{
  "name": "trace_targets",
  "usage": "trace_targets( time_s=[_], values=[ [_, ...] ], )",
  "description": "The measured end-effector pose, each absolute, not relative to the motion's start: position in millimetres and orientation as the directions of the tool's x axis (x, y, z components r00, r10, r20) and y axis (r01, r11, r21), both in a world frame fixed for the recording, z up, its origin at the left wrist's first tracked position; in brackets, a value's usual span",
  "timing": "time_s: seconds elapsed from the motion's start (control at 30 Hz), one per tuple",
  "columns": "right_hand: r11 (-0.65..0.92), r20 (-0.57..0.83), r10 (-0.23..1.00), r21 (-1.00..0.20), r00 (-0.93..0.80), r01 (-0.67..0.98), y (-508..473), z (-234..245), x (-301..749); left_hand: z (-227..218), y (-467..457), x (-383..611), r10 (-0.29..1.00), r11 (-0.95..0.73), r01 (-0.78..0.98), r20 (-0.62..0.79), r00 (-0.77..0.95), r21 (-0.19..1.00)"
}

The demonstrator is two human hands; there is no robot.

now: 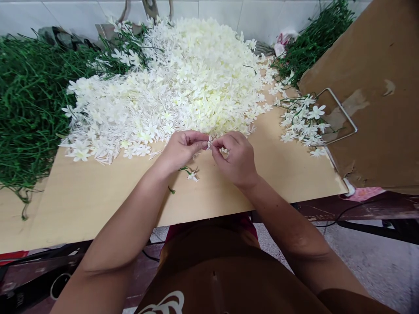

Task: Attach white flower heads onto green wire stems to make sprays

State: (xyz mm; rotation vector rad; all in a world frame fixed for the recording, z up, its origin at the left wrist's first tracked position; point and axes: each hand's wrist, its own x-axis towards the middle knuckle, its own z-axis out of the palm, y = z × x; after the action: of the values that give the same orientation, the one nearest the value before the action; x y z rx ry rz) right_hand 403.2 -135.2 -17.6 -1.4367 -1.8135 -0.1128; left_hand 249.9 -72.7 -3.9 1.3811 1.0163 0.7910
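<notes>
Between my two hands, at the front edge of a big heap of white and pale yellow artificial flowers [203,74], is a small white artificial flower [210,142]. My left hand [185,148] pinches it from the left with thumb and forefinger. From the right, the closed fingertips of my right hand [234,157] meet at the same blossom; what exactly they grip is too small to make out. Below my left hand a green stem with a white flower on its end [193,175] lies on the table, and a short green stem piece [172,190] is nearby.
Green artificial stems [29,100] pile up at the left, with more stems [317,39] at the back right. A bunch of finished-looking white flowers [306,120] rests by a metal wire handle [352,122] on a leaning cardboard sheet [369,100]. White tiles back the table [108,196].
</notes>
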Motion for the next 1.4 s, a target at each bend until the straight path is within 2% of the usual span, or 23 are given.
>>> trace_targets(
  time_s=[0.43,0.8,1.0,1.13,1.3,1.4],
  values=[
    [0.346,0.61,0.792,-0.41,-0.028,0.844,-135.1,-13.2,400.2,0.3,-72.4,246.9,0.895,0.148,0.021,-0.143,0.423,0.989],
    [0.347,0.644,0.765,-0.427,0.011,0.835,-132.6,-14.9,401.0,3.4,-75.5,247.1,0.873,0.068,0.02,-0.069,0.482,0.997],
    [0.354,0.62,0.783,-0.508,0.048,0.785,-131.1,-17.2,401.1,2.3,-80.8,255.1,0.898,-0.044,0.068,0.01,0.44,0.997],
    [0.36,0.577,0.814,-0.599,0.073,0.715,-132.4,-16.4,401.1,0.9,-79.8,255.9,0.928,-0.027,0.057,0.003,0.373,0.998],
    [0.299,0.44,0.878,-0.811,0.187,0.502,-135.4,-16.0,402.3,-1.2,-75.7,253.4,0.951,-0.023,0.049,0.007,0.308,0.999],
    [0.289,0.384,0.898,-0.882,0.214,0.372,-137.1,-15.6,401.2,-1.7,-74.8,254.3,0.959,-0.037,0.092,0.009,0.282,0.995]
  ],
)
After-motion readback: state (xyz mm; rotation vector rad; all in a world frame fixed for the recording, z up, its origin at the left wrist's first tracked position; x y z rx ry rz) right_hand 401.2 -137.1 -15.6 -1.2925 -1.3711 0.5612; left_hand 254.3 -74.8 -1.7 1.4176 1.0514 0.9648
